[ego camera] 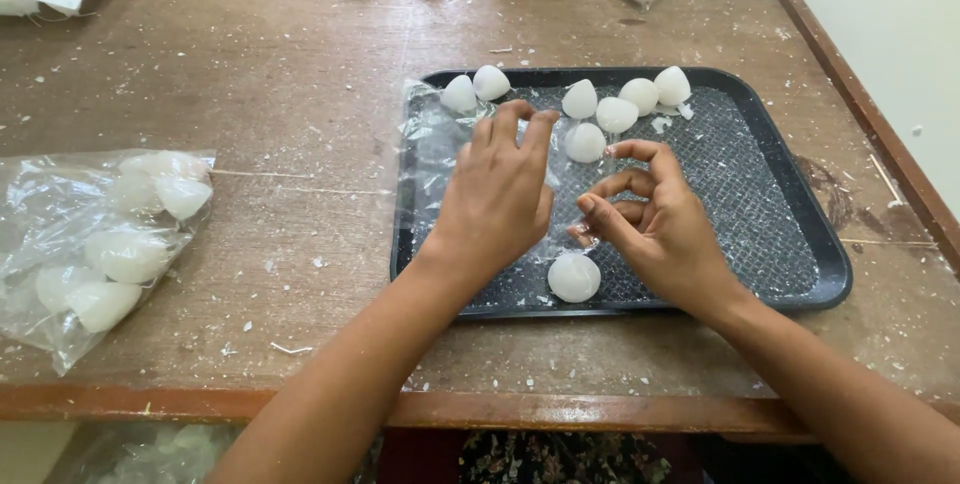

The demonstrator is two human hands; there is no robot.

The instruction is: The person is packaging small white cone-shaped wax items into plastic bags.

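Two hands over black tray | left hand grip spread on clear plastic sheet | right hand grip pinching sheet edge | white cone just below both

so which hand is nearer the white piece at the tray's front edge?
Right. The right hand sits just up and right of the white piece; the left hand is up and left, slightly farther.

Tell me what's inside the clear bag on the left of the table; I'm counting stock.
The clear bag holds several white cone-shaped pieces. Crinkled plastic and overlap hide the exact count; nothing else shows inside.
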